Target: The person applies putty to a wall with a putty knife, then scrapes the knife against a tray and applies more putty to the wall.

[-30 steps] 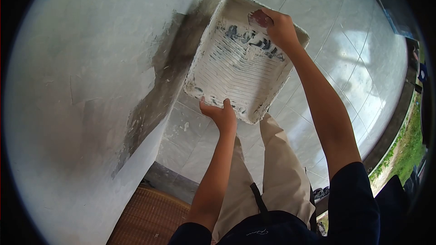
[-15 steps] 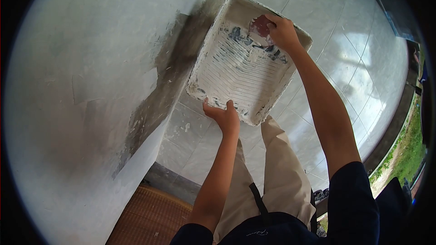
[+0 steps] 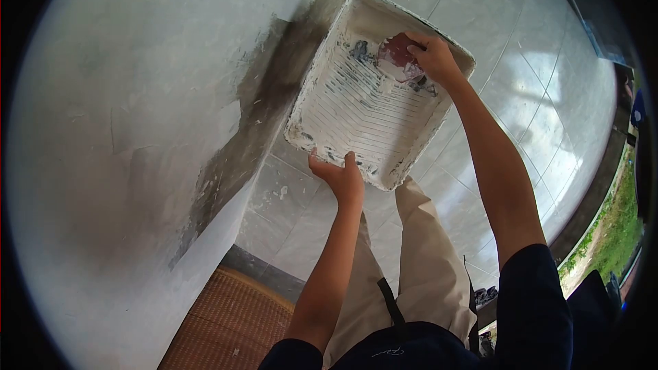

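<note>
A paint tray [image 3: 370, 106] with a ribbed slope and crusted off-white coating is held above the tiled floor. My left hand [image 3: 341, 174] grips its near edge, with the thumb over the rim and the other fingers partly hidden beneath. In my right hand [image 3: 435, 58] is a reddish-brown scraper [image 3: 399, 56], pinched at its upper right edge. White paste covers the scraper's lower part, which lies against the inside of the tray at the top of the ribs. Dark smears show on either side of it.
A wall [image 3: 137, 96] with white coating and a bare dark strip rises on the left. Grey floor tiles [image 3: 507, 48] lie beyond the tray. A brown woven surface [image 3: 233, 315] is at the bottom left, and grass [image 3: 617, 233] shows at the far right.
The scraper has moved slightly down and to the right in the tray with my right hand. The tray and my left hand have shifted very slightly right.
</note>
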Demonstrator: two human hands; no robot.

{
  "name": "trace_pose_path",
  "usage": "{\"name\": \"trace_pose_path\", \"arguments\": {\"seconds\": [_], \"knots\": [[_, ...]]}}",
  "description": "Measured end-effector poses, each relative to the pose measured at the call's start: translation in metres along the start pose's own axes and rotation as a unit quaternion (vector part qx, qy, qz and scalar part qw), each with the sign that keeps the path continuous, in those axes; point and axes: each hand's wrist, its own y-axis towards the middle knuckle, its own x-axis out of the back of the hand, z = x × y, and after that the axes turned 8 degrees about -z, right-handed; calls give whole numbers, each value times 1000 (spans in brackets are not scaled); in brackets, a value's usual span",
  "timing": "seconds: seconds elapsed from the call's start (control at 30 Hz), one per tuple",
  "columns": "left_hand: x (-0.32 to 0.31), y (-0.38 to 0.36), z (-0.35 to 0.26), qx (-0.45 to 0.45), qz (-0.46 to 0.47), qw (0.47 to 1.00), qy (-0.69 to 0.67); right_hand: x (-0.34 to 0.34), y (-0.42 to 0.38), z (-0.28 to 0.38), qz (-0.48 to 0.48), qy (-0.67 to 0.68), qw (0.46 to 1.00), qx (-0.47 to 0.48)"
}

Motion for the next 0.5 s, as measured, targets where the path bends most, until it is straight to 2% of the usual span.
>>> {"name": "trace_pose_path", "arguments": {"seconds": [0.1,0.43,0.5], "knots": [[0,2,2,-27,-9,1000,-9,-1,3,4,13,-24,1000,-1],[5,1,-6,-1,-2,999,-48,-16,-23,-2,29,-28,999,-7],[6,1,-7,2,6,999,-41,-19,-37,7,24,-37,998,-46]]}}
